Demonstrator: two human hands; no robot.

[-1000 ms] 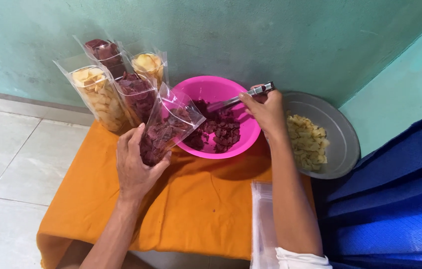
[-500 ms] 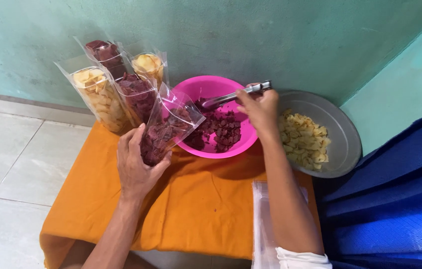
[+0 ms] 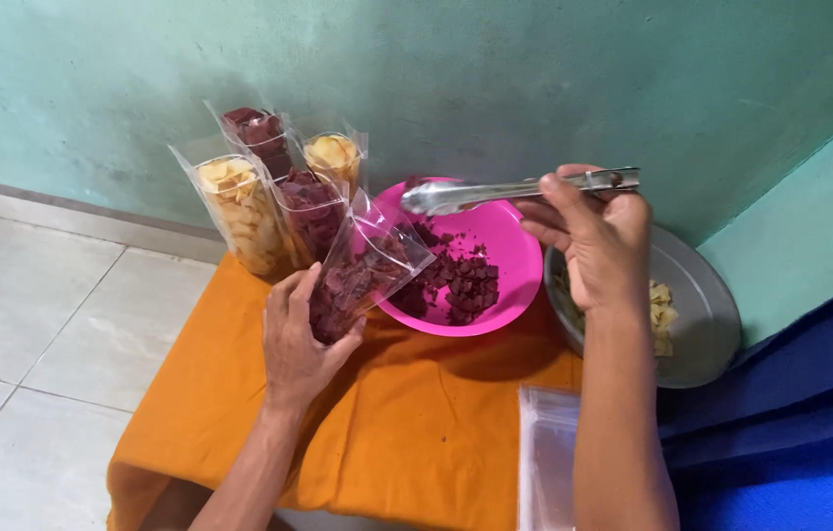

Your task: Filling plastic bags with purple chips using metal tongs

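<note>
OK, fingers first: right hand (image 3: 598,241) is clenched round the handle end of metal tongs (image 3: 519,190), thumb on top, other fingers curled underneath. Tongs are held roughly level, above the pink bowl (image 3: 505,246), tips pointing left and not touching the contents. Can't tell if anything sits between the tips.

Left hand (image 3: 300,339) is wrapped round the lower part of a clear plastic pouch (image 3: 362,267), fingers on the far side, thumb on the near side. Pouch is tilted, open mouth up and to the right, leaning against the bowl's left rim. It's partly filled with dark purple chips.

Pink bowl sits on an orange cloth (image 3: 416,413) covering a low table; more purple chips (image 3: 460,285) lie in the bottom of the bowl. Just right of it, partly behind the right forearm, a grey metal tray (image 3: 701,295) with pale yellow chips (image 3: 662,310).

Behind the held pouch, against the green wall (image 3: 436,79), four filled pouches stand upright, touching each other: yellow chips front left (image 3: 239,211), purple front right (image 3: 310,211), purple back left (image 3: 257,133), yellow back right (image 3: 333,157).

Near edge of the cloth, beside the right forearm: a stack of flat empty clear bags (image 3: 546,457). Blue fabric (image 3: 790,423) on the far right. Tiled floor (image 3: 33,324) on the left.
</note>
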